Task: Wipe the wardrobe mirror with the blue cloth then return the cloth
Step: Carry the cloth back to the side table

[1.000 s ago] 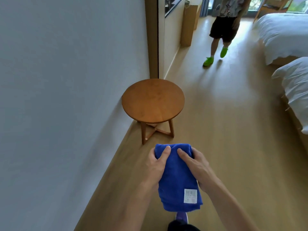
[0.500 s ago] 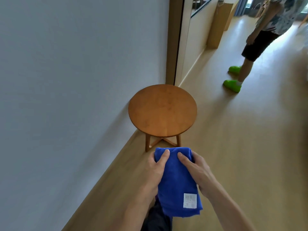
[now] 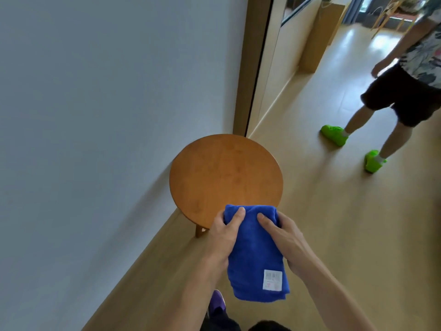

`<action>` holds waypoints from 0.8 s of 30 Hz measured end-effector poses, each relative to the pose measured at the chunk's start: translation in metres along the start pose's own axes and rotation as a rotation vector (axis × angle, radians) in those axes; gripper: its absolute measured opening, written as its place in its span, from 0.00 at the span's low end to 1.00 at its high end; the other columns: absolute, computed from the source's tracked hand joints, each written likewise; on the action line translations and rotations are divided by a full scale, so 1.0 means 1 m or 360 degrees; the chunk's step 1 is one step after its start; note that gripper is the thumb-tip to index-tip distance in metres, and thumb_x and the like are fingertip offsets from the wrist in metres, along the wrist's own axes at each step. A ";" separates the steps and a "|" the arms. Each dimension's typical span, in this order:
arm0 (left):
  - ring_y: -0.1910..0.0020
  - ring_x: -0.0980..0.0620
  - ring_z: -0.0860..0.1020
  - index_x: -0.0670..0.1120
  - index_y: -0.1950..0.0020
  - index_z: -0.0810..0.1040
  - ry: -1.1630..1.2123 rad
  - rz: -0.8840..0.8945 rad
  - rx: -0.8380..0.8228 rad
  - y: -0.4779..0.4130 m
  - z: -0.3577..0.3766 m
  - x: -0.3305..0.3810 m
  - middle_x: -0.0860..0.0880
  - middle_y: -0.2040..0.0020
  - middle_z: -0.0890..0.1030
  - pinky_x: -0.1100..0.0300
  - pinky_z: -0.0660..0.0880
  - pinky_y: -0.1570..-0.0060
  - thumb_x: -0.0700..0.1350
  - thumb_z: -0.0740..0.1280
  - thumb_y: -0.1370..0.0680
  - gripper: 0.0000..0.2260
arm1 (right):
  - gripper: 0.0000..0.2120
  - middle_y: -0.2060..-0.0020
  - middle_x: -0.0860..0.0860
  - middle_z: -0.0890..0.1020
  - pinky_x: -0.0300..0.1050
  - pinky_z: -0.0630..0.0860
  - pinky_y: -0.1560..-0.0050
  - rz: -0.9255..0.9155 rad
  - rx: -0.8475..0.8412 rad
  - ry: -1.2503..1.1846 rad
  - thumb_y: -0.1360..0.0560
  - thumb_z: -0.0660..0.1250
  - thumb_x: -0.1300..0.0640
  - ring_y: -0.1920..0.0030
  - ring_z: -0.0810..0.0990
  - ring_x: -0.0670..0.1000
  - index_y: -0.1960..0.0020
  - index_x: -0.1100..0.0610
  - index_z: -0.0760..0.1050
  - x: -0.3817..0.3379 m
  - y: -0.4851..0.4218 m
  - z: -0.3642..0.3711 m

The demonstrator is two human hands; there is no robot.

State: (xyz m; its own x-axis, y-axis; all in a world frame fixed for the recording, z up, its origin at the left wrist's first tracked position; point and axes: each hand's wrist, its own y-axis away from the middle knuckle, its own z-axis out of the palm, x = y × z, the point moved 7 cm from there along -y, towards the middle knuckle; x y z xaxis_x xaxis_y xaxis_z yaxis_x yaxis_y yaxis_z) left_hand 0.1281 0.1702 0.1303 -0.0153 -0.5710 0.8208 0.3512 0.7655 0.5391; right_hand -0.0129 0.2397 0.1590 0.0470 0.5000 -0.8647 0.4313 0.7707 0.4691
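Together, left hand (image 3: 222, 237) and right hand (image 3: 285, 240) grip blue cloth (image 3: 255, 259) near round table (image 3: 224, 173).

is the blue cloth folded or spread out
Folded: the blue cloth is a thick, doubled-over strip gripped by the left hand and right hand.

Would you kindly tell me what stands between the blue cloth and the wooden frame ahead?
The round wooden table stands between the blue cloth and the wooden frame, in the head view.
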 end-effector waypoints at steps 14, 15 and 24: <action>0.53 0.52 0.86 0.50 0.45 0.82 0.0144 0.0038 0.0507 -0.095 0.003 0.042 0.51 0.53 0.87 0.58 0.83 0.55 0.57 0.70 0.21 0.12 | 0.09 0.56 0.47 0.87 0.52 0.83 0.49 0.0006 -0.0446 0.0270 0.22 0.67 0.45 0.54 0.86 0.49 0.50 0.48 0.81 -0.052 -0.144 0.009; 0.52 0.52 0.85 0.50 0.45 0.82 0.0147 0.0041 0.0569 -0.103 0.007 0.044 0.51 0.52 0.87 0.58 0.83 0.54 0.57 0.70 0.21 0.12 | 0.09 0.56 0.46 0.87 0.52 0.83 0.49 0.0003 -0.0491 0.0309 0.22 0.67 0.44 0.54 0.86 0.49 0.50 0.49 0.81 -0.056 -0.157 0.006; 0.56 0.54 0.86 0.54 0.52 0.84 0.0467 -0.0014 0.0983 -0.144 0.069 0.061 0.52 0.54 0.87 0.60 0.82 0.60 0.59 0.71 0.23 0.09 | 0.07 0.60 0.42 0.85 0.45 0.82 0.56 -0.0144 -0.0923 0.0664 0.23 0.67 0.44 0.58 0.85 0.44 0.52 0.45 0.80 -0.107 -0.250 -0.025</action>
State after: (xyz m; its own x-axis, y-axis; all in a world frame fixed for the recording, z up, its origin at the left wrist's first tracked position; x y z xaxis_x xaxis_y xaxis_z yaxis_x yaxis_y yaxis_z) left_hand 0.0122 0.0450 0.1158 0.2692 -0.5681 0.7777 -0.2478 0.7394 0.6260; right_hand -0.1484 0.0033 0.1384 -0.3644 0.4446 -0.8183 -0.1359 0.8439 0.5190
